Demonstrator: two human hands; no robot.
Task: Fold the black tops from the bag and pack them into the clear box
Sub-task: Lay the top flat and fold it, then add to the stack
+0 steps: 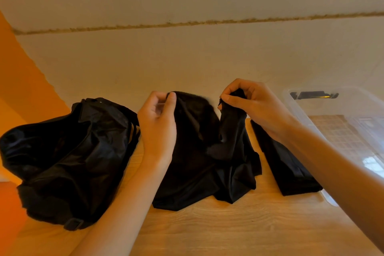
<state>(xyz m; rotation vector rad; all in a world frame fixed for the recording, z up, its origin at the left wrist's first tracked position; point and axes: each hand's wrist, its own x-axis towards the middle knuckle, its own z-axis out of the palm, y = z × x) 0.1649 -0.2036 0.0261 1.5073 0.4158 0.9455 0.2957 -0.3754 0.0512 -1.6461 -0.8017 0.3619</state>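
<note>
The limp black fabric top (197, 151) hangs bunched over the light wood-grain desk (207, 228). Its upper edge is pinched by the curled fingers (171, 100) of the left hand (158, 127) and gathered in the right hand (255, 106), while its lower half pools on the desk. The likely risk is a crooked fold: black on black hides the seams, and the thin cloth could slip from the pinch or drag the folded black top (286, 164) (lying just beside the clear plastic box (301, 114)). The crumpled black nylon bag (68, 151) sits to the left. Behind is a white wall (207, 58) with a rough seam, and orange to the left.
</note>
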